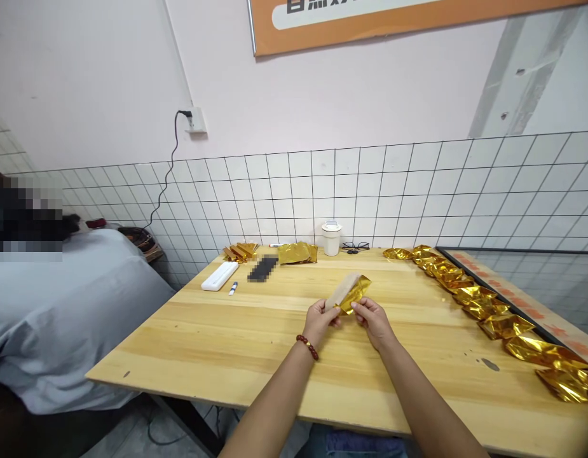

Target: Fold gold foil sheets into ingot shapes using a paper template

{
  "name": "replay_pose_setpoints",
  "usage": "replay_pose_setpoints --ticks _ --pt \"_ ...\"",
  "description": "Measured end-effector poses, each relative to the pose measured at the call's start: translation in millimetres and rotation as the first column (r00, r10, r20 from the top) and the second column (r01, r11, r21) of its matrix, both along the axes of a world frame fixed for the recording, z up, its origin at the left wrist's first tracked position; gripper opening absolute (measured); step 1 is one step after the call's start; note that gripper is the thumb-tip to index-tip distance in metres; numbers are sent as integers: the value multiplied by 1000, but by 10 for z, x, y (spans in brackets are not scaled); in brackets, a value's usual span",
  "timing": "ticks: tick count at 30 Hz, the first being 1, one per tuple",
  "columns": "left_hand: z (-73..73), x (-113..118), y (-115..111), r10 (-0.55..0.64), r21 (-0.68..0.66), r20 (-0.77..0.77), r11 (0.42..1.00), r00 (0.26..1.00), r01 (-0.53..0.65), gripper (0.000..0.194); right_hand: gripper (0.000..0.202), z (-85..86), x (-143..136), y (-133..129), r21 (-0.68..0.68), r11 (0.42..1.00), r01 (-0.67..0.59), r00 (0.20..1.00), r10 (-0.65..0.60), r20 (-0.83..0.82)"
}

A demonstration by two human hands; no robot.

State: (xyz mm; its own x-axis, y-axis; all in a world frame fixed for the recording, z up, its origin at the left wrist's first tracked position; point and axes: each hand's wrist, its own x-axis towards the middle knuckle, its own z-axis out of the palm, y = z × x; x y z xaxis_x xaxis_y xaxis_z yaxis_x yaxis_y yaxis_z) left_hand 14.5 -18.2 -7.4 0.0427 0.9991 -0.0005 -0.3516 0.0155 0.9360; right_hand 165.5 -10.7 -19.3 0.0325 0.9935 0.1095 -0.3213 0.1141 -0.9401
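Gold foil paper with a dull tan face is what both hands have hold of: one gold foil sheet [355, 294], raised over the wooden bench [217, 350] just below the centre of the frame. It looks partly folded, a tan band along its left side and the shiny face to the right.

At the sheet's lower left, the left hand [321, 320] has its grip closed, thumb on top and fingers curled beneath. At the lower right, the right hand [374, 321] pinches the edge narrowly between thumb and forefinger. How firmly either grip presses, I cannot tell.

The step seems to be shaping the sheet by folding. To do it well, the left thumb should act as a steady anchor while the right fingertips line up the edges before anything is pressed. A light pinch suits this thin foil, which probably wrinkles easily; a crease is best run smoothly from one end to the other. Resting the sheet on the bare wood would give a straighter line than working in the air.

Crumpled gold pieces [477, 300] line the right side of the frame, well apart from the hands, and a flat gold stack [297, 252] lies above centre, beyond the sheet.
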Motion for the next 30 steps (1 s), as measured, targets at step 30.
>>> replay_pose_setpoints --ticks 30 --pt "96 -230 102 301 -150 332 953 894 -265 41 42 -26 44 12 111 983 147 981 -159 112"
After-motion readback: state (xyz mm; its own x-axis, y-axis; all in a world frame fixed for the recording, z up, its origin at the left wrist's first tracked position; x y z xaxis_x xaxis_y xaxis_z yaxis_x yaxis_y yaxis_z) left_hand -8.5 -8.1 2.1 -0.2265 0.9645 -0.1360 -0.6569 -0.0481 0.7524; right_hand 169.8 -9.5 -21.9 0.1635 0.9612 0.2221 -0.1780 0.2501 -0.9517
